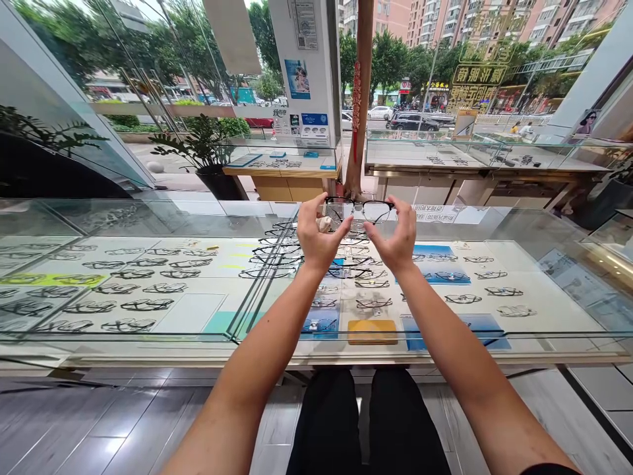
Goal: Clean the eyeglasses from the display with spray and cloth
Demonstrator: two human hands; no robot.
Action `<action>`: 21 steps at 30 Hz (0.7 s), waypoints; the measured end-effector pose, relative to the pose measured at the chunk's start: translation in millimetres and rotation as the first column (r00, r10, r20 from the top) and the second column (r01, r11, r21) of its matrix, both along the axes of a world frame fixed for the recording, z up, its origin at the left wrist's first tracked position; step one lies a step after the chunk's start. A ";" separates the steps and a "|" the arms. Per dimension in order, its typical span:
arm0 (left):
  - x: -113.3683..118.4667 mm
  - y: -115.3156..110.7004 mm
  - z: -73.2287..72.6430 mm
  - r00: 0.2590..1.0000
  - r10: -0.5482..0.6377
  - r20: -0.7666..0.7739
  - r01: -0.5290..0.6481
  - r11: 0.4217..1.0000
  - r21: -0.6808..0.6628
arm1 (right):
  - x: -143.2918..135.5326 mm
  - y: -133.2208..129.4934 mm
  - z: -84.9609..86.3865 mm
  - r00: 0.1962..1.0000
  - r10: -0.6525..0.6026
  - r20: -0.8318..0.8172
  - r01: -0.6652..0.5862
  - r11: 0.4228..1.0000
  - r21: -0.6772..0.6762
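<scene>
A pair of dark-rimmed eyeglasses (pixel 376 202) is held up above the glass counter, lenses side by side. My left hand (pixel 316 237) pinches the glasses at their left end, its thumb pointing inward below the lens. A small whitish crumpled bit (pixel 324 224), perhaps cloth, shows at the fingers of that hand. At the right end, my right hand (pixel 398 239) grips the same glasses, thumb turned in toward the middle. Below my hands, several eyeglass frames (pixel 277 251) stand in a row on the counter's glass top.
The glass display counter (pixel 188 349) spans the width before me, with rows of eyeglasses inside. A yellow case (pixel 372 332) lies inside near its front. Further back are a second showcase (pixel 420 158), a potted plant (pixel 217 178) and a brown post (pixel 357 132) by the window.
</scene>
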State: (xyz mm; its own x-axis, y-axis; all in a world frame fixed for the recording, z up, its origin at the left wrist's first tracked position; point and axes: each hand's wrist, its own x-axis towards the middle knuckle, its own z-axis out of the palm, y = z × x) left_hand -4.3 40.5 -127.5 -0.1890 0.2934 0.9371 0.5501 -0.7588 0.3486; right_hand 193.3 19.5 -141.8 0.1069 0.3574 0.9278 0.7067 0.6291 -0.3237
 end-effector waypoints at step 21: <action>7.0 -3.0 -8.4 0.991 -0.053 0.119 0.074 0.980 -0.184 | -4.7 4.1 -8.1 0.992 -0.067 -0.110 0.055 0.993 -0.108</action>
